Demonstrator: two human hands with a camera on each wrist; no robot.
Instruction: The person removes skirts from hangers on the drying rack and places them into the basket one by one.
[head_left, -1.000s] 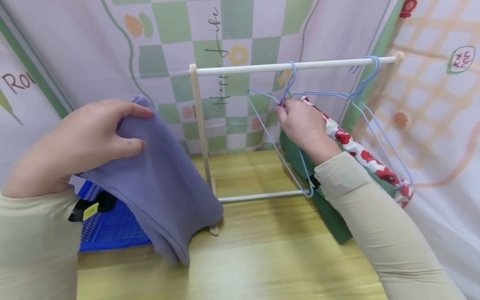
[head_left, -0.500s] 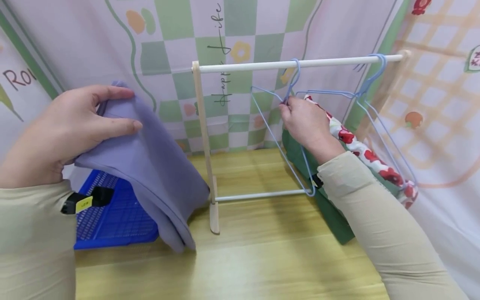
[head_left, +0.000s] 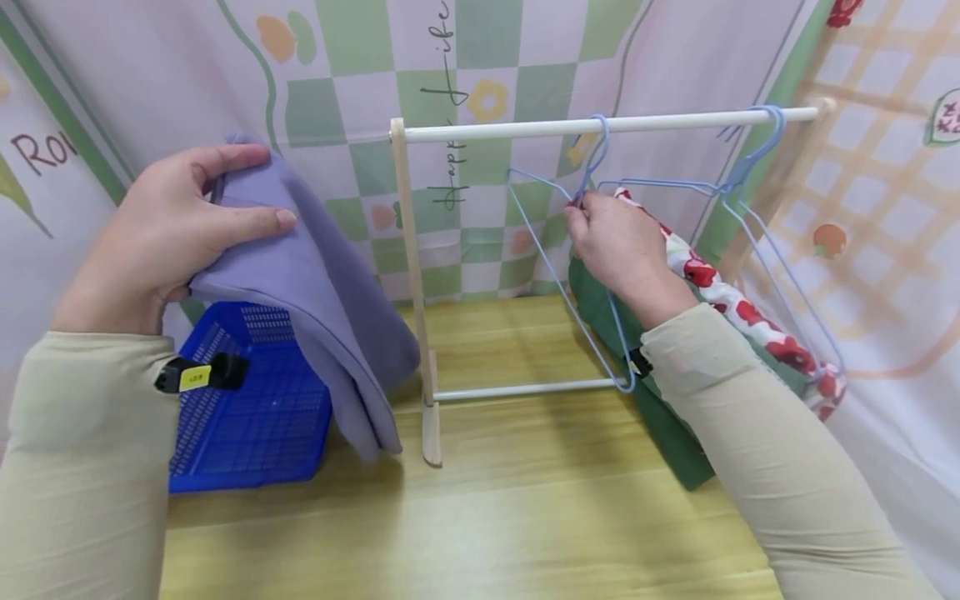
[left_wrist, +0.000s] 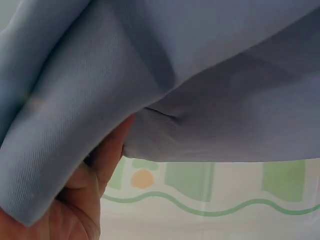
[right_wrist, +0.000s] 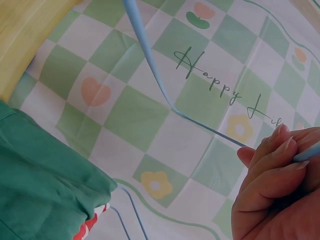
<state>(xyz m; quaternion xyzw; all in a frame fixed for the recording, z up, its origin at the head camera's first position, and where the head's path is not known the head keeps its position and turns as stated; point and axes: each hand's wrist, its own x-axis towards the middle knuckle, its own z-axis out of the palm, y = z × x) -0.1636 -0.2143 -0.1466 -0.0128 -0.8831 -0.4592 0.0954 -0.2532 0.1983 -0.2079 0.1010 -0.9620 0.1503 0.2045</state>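
Note:
A lavender-grey garment (head_left: 300,292) hangs in folds from my left hand (head_left: 161,229), pinched near its top between thumb and fingers. In the left wrist view the garment's ribbed cloth (left_wrist: 85,90) hides much of that hand. My right hand (head_left: 618,242) grips a light blue hanger (head_left: 604,137) just below its hook, and the hook is still over the rack's white rod (head_left: 510,130). The right wrist view shows those fingers (right_wrist: 260,185) curled round the hanger's wire (right_wrist: 172,106). No cloth is on this hanger.
A blue plastic basket (head_left: 247,483) stands left of the rack's wooden post (head_left: 411,250). At the right, green cloth (head_left: 675,442) and red-flowered white cloth (head_left: 742,312) hang near another blue hanger (head_left: 750,162). A patterned curtain (head_left: 337,50) closes off the back.
My left hand has risen with the garment, whose lower edge is now higher, and more of the basket shows. The right hand keeps its grip on the hanger. The view has shifted slightly.

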